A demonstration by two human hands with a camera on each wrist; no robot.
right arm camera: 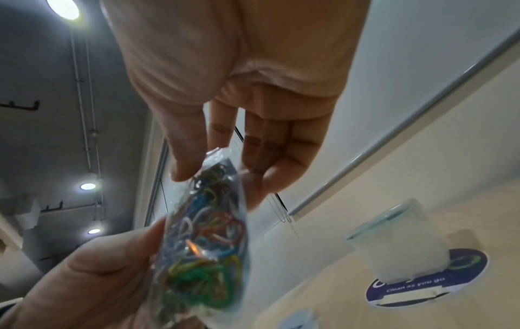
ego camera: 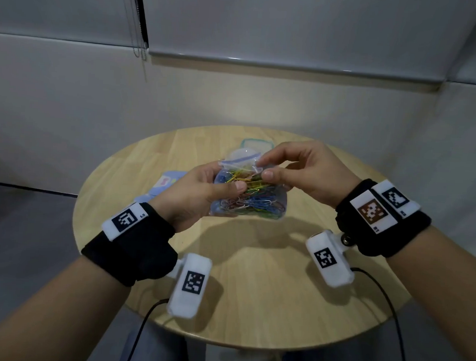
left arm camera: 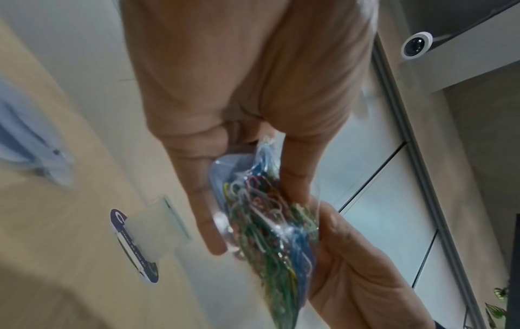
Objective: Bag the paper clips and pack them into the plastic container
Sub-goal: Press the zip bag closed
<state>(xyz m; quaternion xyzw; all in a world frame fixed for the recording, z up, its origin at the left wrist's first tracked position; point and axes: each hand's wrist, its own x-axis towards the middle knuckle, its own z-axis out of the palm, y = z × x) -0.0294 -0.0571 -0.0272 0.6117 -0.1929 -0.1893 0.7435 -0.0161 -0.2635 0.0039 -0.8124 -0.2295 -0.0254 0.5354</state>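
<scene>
A clear zip bag stuffed with coloured paper clips hangs above the round wooden table. My left hand grips its left side, thumb across the front. My right hand pinches the bag's top right corner at the blue zip strip. In the left wrist view the bag sits between my left fingers and thumb. The right wrist view shows the bag pinched at its top edge. The plastic container, clear with a teal rim, stands on the table behind the bag, and appears in both wrist views.
A light blue packet lies on the table's left side, partly behind my left hand. A round dark blue sticker is under the container. A wall stands close behind the table. Camera cables hang off the near edge.
</scene>
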